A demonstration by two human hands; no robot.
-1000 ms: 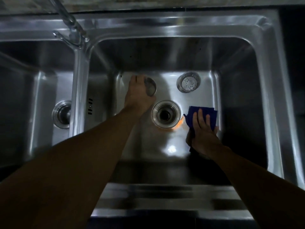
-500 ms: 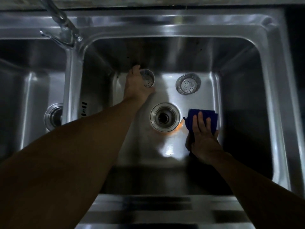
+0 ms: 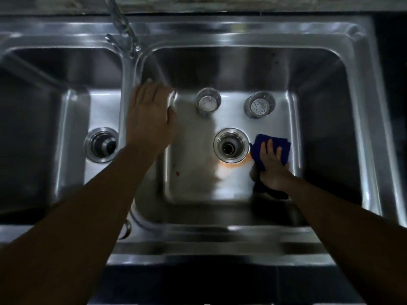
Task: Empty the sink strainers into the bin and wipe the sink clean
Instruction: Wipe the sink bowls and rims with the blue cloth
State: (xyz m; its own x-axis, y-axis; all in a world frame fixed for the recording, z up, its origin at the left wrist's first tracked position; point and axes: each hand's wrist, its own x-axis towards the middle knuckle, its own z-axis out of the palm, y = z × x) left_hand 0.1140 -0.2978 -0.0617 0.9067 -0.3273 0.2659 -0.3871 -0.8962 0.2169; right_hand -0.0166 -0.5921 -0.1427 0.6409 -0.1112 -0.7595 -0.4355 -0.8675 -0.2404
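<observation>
Two steel strainers stand on the floor of the right basin: one at the back middle, the other at the back right. My left hand hovers with relaxed fingers over the basin's left wall, apart from the nearer strainer and holding nothing. My right hand presses a folded blue cloth flat on the basin floor, just right of the open drain. An orange stain lies in front of that drain.
The left basin's drain is open. The faucet rises at the back above the divider between the basins. The sink's front rim runs below my arms. A small red speck lies on the right basin floor.
My left hand let go of the strainer, leaving it standing at the back of the basin, and drew back to the left. My right hand stayed on the cloth.
</observation>
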